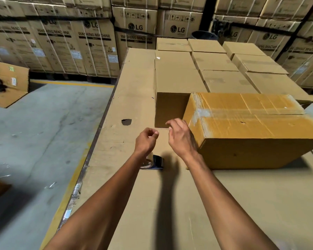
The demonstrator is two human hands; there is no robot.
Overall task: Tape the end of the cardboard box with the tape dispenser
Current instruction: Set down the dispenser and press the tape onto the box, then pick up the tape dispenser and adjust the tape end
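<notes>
Hands empty: left (pixel 146 140) loosely curled, right (pixel 181 137) open beside cardboard box (pixel 251 130); tape dispenser (pixel 154 162) half-hidden behind left wrist.

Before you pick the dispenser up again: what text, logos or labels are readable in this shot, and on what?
"LG": logo on the stacked cartons along the back wall.
"WASHING MACHINE": printed on the same cartons, clearest below the logo.
White stickers and handling pictograms on those cartons: too small to read.
Sticker on the open box at left: blurred.
The box being taped and the tape dispenser: no readable text.
</notes>
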